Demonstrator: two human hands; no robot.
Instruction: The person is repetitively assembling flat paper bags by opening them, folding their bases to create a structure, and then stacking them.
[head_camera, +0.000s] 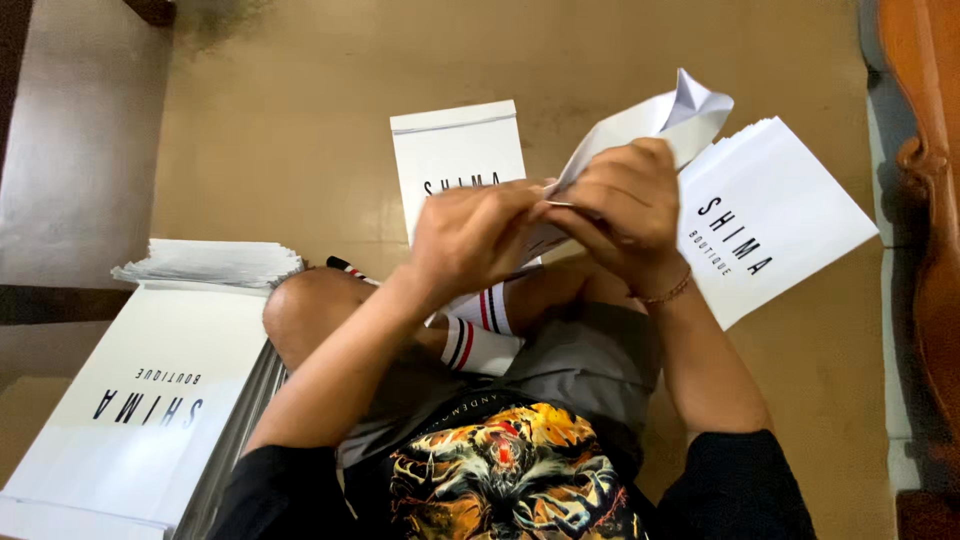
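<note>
pinching a white paper bag (650, 120) between them, left hand (470, 235) and right hand (625, 205) grip clenched.

Glossy tan floor (300, 110); carved wooden furniture (925, 170) along one edge.

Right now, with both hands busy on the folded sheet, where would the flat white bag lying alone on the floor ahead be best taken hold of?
The flat white bag lies face up on the tan floor, its far folded end clear on all sides. Probably best pinched at that far end or the left long edge, coming from the left: the left hand and right hand, holding the folded sheet, cover its near end.
</note>
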